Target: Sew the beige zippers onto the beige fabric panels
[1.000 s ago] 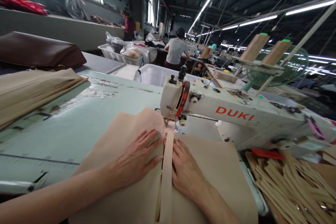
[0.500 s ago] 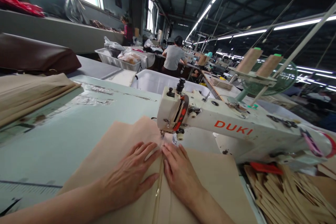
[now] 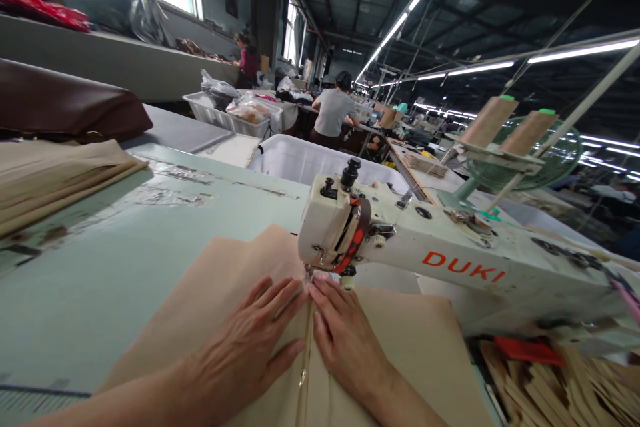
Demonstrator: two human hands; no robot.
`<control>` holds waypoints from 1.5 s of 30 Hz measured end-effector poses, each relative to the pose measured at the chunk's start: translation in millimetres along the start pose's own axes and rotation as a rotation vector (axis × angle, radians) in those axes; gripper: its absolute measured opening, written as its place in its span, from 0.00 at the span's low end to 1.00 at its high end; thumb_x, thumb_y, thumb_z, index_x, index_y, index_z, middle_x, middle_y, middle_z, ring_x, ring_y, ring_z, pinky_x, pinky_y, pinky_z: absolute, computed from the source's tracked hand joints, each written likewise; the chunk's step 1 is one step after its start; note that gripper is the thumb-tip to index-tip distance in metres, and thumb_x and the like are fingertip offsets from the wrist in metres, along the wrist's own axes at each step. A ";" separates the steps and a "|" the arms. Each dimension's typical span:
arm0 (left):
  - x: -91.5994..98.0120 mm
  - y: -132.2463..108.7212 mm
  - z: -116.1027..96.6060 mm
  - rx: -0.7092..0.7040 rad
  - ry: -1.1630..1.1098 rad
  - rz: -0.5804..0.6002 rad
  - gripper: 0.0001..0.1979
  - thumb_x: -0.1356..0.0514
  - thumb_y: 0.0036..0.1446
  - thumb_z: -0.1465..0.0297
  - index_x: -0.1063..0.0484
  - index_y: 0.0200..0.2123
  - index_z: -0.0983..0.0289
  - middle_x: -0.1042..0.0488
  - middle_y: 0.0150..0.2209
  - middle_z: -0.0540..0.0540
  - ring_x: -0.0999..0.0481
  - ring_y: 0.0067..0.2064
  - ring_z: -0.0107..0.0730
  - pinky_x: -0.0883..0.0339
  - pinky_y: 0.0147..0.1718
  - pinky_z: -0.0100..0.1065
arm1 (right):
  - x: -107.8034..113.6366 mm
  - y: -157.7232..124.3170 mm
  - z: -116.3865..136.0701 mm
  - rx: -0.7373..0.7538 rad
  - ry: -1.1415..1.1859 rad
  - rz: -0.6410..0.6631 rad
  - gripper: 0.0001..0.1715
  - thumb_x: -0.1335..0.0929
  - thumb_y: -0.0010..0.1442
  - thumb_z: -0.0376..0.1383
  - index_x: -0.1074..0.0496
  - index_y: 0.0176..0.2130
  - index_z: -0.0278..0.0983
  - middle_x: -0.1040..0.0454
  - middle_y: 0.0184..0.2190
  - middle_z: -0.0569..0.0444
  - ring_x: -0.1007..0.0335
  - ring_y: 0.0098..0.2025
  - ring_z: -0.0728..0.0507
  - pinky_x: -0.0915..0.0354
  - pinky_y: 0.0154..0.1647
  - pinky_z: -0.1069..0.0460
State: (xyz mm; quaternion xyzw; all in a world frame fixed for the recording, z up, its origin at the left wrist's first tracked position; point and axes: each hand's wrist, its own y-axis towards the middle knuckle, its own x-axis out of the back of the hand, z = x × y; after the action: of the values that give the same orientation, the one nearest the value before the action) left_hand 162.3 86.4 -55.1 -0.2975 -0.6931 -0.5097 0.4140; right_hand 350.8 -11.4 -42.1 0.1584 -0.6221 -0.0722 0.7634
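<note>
A tan sheet of material (image 3: pixel 200 307) lies flat on the pale green sewing table (image 3: pixel 100 260). My left hand (image 3: pixel 250 347) rests flat on it with fingers spread, just left of a narrow tan strap (image 3: pixel 306 360) running down the middle. My right hand (image 3: pixel 340 333) lies flat right of the strap, fingertips close to the needle of the white DUKI sewing machine (image 3: pixel 450 260). Both sets of fingertips almost meet below the machine head (image 3: pixel 330 227). Neither hand grips anything.
Folded tan fabric (image 3: pixel 55 173) and a brown bag (image 3: pixel 65 103) lie at the far left. Cut tan strips (image 3: pixel 560 387) pile at the lower right. Two thread cones (image 3: pixel 510 123) and a green fan (image 3: pixel 530 160) stand behind the machine. White bins (image 3: pixel 300 157) and seated workers (image 3: pixel 333 110) are beyond.
Both hands have slid forward along the strap toward the needle and drawn closer together. The strap's visible length between them has shrunk. The view has dipped a little.
</note>
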 end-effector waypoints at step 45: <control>108.6 -89.9 -97.9 0.180 -0.253 -0.068 0.16 0.51 0.71 0.66 0.35 0.59 0.51 0.24 0.54 0.41 0.24 0.54 0.25 0.37 0.58 0.22 | 48.9 -122.7 111.4 -0.206 0.311 -0.149 0.19 0.39 0.63 0.27 0.30 0.52 0.40 0.30 0.48 0.47 0.35 0.51 0.40 0.35 0.52 0.44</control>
State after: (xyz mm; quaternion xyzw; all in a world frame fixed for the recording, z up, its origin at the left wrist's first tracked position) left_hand 61.6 -35.2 12.2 -0.2975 -0.7922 -0.4176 0.3310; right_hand 263.7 -158.7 -17.8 0.1342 -0.4726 -0.1664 0.8550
